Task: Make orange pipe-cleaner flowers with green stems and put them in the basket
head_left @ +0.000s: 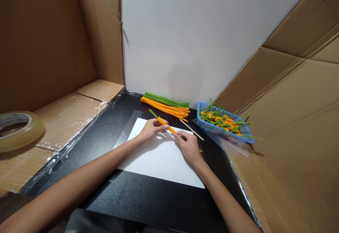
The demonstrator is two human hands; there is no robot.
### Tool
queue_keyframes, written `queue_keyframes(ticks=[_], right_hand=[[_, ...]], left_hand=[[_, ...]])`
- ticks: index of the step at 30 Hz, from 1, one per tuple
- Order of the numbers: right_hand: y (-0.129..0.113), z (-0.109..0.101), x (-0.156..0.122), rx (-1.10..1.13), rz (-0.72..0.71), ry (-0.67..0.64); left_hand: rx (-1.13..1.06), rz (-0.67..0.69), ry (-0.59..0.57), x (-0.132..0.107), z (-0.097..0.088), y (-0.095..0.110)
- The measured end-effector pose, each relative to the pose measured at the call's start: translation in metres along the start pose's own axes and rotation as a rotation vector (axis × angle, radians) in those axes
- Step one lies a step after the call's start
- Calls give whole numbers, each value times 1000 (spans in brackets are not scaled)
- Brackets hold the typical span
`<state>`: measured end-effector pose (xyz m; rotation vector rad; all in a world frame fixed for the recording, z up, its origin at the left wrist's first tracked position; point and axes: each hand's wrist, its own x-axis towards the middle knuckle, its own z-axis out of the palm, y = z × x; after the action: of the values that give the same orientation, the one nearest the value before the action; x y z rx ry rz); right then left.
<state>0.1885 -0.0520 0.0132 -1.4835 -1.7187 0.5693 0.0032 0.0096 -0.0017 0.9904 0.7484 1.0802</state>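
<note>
Over white paper (156, 162), left hand (149, 129) and right hand (189, 147) are seemingly pinching an orange coil (171, 129); gentle pressure should be helping.

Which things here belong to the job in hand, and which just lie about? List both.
Job, seemingly:
coiled piece, held by left hand and right hand
green strips
orange strips
basket of similar pieces
white sheet

Lying about, perhaps:
tape roll
stick, untouched
</note>
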Motion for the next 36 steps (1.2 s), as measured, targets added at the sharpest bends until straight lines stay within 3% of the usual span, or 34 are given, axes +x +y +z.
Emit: queue_keyframes(ticks=[13,23,31,36], right_hand=[[-3,5,-5,84,-27,-135],[-2,8,-8,259,-8,-90],[-5,11,-9,207,-30,-111],[-4,12,-9,176,-34,-110]], left_hand=[[141,237,39,-3,5,-1],[75,138,-24,-7,7,2],[130,179,25,-6,8,-1],[63,136,34,-6,10,-5]])
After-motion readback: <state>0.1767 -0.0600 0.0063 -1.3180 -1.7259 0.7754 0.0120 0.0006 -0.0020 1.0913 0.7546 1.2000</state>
